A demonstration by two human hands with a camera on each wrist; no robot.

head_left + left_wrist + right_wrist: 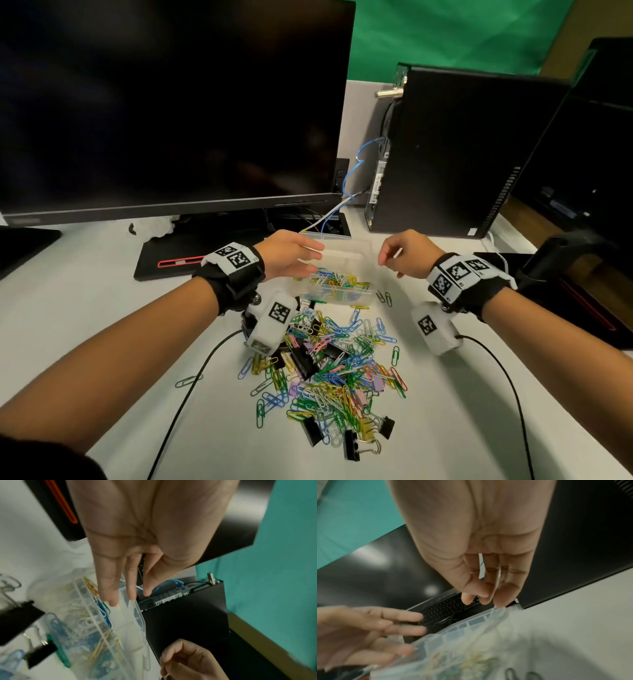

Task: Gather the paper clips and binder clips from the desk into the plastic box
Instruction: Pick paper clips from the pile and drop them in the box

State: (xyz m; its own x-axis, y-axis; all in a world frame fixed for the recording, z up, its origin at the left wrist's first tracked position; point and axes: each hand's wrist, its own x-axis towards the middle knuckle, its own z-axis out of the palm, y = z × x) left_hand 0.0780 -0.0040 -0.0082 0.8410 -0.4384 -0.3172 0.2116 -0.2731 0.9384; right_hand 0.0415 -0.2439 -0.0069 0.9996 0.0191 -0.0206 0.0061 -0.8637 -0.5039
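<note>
The left hand (pixel 291 255) hovers over the left end of the plastic box (pixel 356 296); its grip is open, fingers straight and slightly spread, holding nothing. In the left wrist view the fingertips (pixel 113 601) lie just above the box rim (pixel 139 614); contact cannot be confirmed. The right hand (pixel 407 255) hovers over the right end of the box with fingers loosely curled toward the thumb. Its grip is relaxed and no clip is visible in it. In the right wrist view the fingertips (pixel 500 601) sit just above a corner of the box.

The plastic box is clear and stands on the white desk (pixel 102 308), toward the far edge, in front of the monitor stand (pixel 191 253). A layer of coloured paper clips (pixel 334 279) lies inside it. A pile of paper clips (pixel 342 373) mixed with black binder clips (pixel 305 363) lies on the desk just in front of the box, between the two forearms. More binder clips (pixel 351 443) lie at the near edge of the pile.

A dark monitor (pixel 171 102) stands at the far left; a black computer tower (pixel 462 154) stands at the far right.
</note>
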